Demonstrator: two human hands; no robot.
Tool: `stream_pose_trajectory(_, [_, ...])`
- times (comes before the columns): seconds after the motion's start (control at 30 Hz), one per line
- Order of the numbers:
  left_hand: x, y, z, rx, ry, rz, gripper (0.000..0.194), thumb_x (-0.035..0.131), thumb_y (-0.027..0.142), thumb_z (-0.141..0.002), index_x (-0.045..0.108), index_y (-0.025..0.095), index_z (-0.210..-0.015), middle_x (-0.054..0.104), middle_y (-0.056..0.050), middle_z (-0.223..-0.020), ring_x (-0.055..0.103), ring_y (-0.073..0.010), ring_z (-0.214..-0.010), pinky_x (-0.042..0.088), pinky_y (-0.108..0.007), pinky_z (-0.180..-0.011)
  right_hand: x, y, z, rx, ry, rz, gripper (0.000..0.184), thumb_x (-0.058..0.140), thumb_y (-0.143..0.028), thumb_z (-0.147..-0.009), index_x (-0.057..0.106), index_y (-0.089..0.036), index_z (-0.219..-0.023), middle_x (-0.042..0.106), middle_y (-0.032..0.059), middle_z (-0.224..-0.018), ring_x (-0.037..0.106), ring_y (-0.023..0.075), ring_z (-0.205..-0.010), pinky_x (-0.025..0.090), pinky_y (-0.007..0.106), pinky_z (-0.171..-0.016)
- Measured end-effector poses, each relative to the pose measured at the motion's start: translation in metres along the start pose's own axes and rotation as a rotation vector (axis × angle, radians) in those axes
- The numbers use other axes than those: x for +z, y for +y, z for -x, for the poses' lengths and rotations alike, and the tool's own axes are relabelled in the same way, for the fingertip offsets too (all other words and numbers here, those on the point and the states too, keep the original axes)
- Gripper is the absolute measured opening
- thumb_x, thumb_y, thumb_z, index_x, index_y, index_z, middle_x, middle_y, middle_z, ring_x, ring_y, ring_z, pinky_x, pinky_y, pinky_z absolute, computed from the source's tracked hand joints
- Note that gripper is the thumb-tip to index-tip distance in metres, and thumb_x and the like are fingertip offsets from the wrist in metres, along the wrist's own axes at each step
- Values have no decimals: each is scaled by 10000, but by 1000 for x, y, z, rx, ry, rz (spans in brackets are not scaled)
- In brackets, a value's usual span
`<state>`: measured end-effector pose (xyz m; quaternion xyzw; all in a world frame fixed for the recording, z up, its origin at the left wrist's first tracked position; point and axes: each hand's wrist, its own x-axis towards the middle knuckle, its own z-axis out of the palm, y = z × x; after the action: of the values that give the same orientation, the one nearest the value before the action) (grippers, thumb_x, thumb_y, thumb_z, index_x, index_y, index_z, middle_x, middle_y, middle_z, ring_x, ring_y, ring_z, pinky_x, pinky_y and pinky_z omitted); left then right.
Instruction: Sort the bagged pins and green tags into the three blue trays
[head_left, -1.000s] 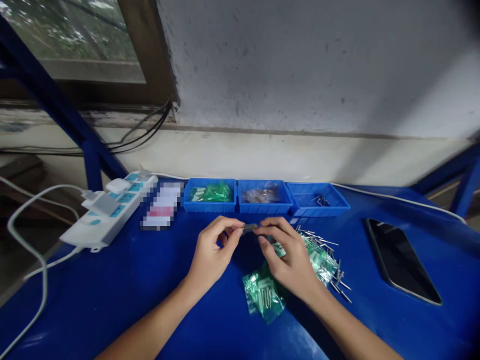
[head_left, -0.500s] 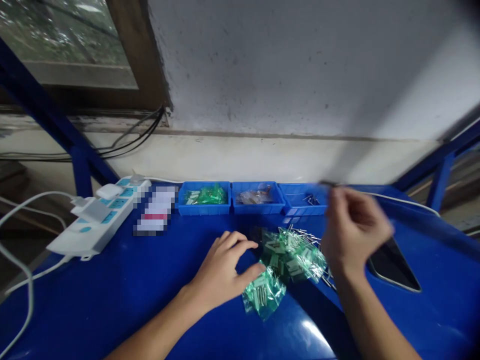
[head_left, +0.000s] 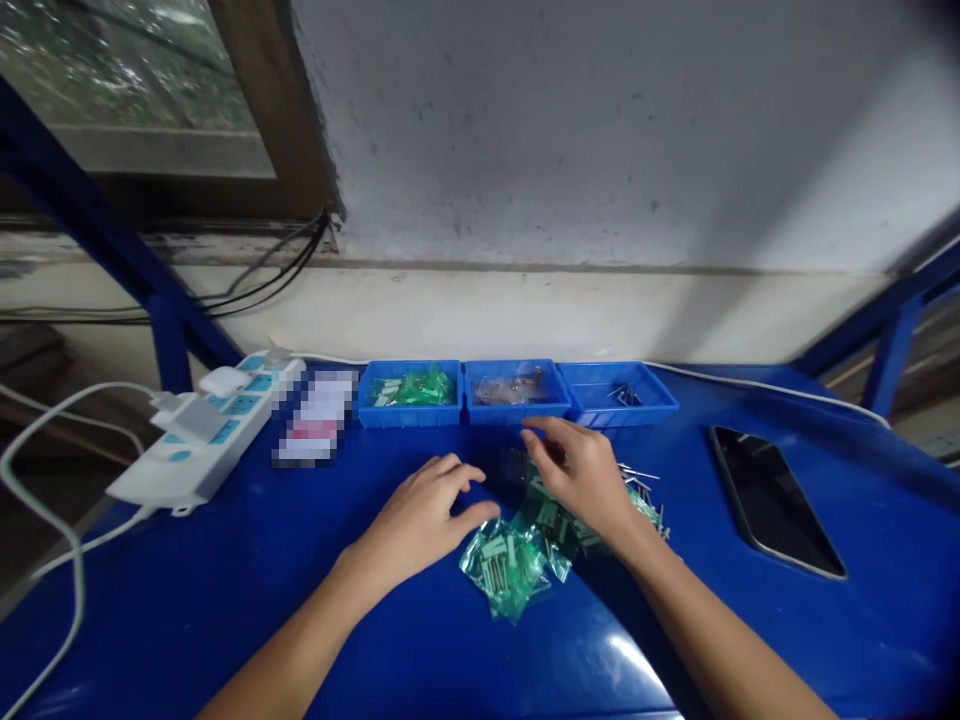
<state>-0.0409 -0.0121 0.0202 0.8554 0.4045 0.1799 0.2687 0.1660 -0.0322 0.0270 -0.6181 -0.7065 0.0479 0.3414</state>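
Fingers apart, my left hand (head_left: 427, 515) holds nothing and hovers palm down over the blue table (head_left: 300, 600). Its thumb tip is at the edge of a green-tinted clear plastic bag (head_left: 499, 570) with pale strips and small metal pins in it. My right hand (head_left: 581, 470) reaches in above a pile of similar bags (head_left: 551, 520). Its thumb and index fingertips come close together in a pinch; whatever is between them, if anything, I cannot make out. Loose metal pins (head_left: 641, 475) poke out beyond this hand, which hides part of the pile.
Along the wall stand three blue bins: one with green bags (head_left: 409, 415), one with clear packets (head_left: 517, 412), one with a few dark screws or pins (head_left: 619, 410). A phone (head_left: 776, 500) lies at right. A power strip (head_left: 187, 465) with white cables occupies the left.
My right hand has swung left and down from beside the right bin to above the bag pile. My left hand and the near bag have shifted slightly left.
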Motion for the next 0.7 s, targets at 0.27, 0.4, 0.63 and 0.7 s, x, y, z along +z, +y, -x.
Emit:
stream_pose_trajectory(0.27, [-1,3,9,124,-162,114,411,635,274,-767,539,276,-1167,607,-31,-1005,576,-198,-895,458,-296,-785,-3,-3,3,-30,-109,-77,274,427,-333,-902,632,-198,-1024,665,41,-801,590,148,-630,417,258,-593])
stream_pose_trajectory(0.4, [8,7,8,46,-205,161,378,716,266,-673,584,238,-1026,598,-7,-859,558,-172,-735,441,-245,-613,-1,-12,6,-115,-259,-41,293,430,-331,-898,625,-202,-1075,669,67,-917,621,189,-750,434,293,-665])
stream_pose_trajectory(0.63, [-10,-1,-3,16,220,324,161,575,177,-816,597,222,-969,552,8,-824,464,-96,-610,400,-220,-573,-3,-23,6,370,-345,-608,442,376,-532,-887,604,-189,-1046,606,10,-626,561,147,-554,397,257,-529])
stream_pose_trajectory(0.7, [-12,-1,-2,151,336,251,145,541,130,-835,624,223,-909,539,-8,-869,500,-114,-712,421,-240,-649,-1,-27,8,568,-478,-943,493,359,-585,-869,592,-170,-998,596,15,-604,539,134,-500,375,240,-467])
